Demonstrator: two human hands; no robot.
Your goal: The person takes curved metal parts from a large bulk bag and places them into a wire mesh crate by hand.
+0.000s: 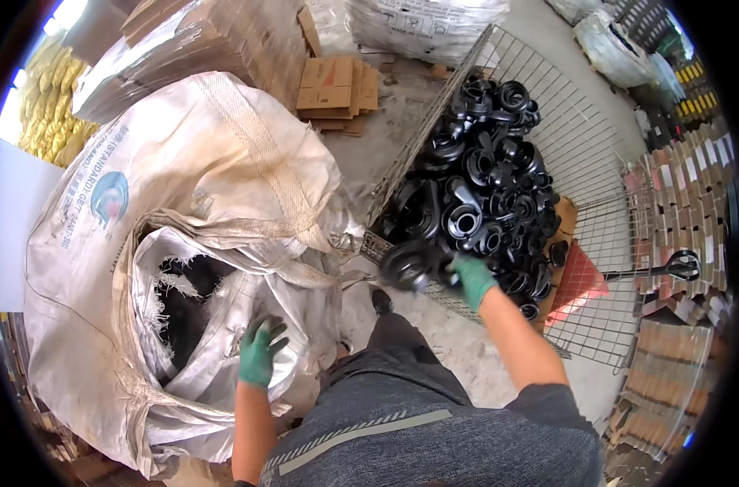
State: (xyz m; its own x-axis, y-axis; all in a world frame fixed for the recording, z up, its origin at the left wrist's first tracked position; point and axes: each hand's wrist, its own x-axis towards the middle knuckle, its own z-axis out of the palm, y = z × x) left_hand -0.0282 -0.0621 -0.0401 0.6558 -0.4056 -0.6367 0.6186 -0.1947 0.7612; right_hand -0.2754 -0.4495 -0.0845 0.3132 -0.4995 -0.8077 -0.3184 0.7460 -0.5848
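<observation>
My right hand (473,280), in a green glove, is closed on a shiny black part with a ring-shaped end (408,265). The part is smeared by motion and hangs over the near left edge of a wire mesh basket (584,122). Inside that basket lies a heap of similar black ring-ended parts (499,183). My left hand (260,353), also gloved in green, has its fingers apart and holds nothing. It is at the inner folds of a large white woven bulk bag (183,138). Through the bag's frayed opening, dark contents (187,312) show, too dim to make out.
Flattened cardboard boxes (329,85) lie on the floor beyond the bag, beside a film-wrapped carton stack (247,40). Inside the basket are a red piece (578,284) and brown cardboard (562,223). A black handle (679,265) crosses its right side, near stacked cardboard (682,195).
</observation>
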